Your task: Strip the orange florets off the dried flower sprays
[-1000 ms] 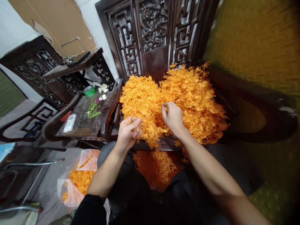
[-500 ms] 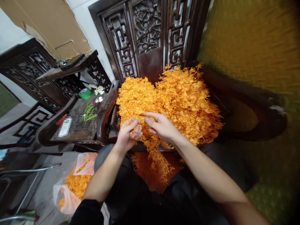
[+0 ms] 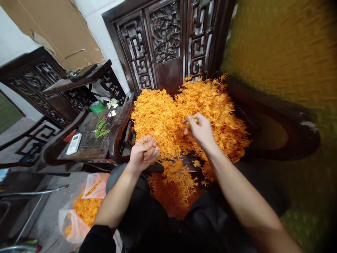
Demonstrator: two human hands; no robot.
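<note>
- The orange pieces (image 3: 155, 116) I am working through lie heaped on the seat of the dark wooden chair (image 3: 170, 72), piled towards its backrest. A tighter mound sits on the seat's left side and a shaggier mound (image 3: 218, 116) on its right, and the two touch.
- My left hand (image 3: 142, 154) is at the front left of the chair's seat, its fingers curled around small orange bits that poke out between them.
- My right hand (image 3: 200, 128) is over the chair's seat, in front of the shaggier mound, with thumb and fingers drawn close together; I cannot tell whether a piece is pinched there.
- A loose orange cluster (image 3: 181, 175) droops over the chair's front edge.
- On the floor to the left of the chair, an open plastic bag (image 3: 67, 218) holds more orange pieces, with one longer orange strip (image 3: 93, 188) on it. I cannot tell whether these are finished or waiting.
- As for progress, I judge that only the handful in my left hand is in work, and both mounds on the chair look large, so plenty seems left. I cannot make out any clearly finished lot.
</note>
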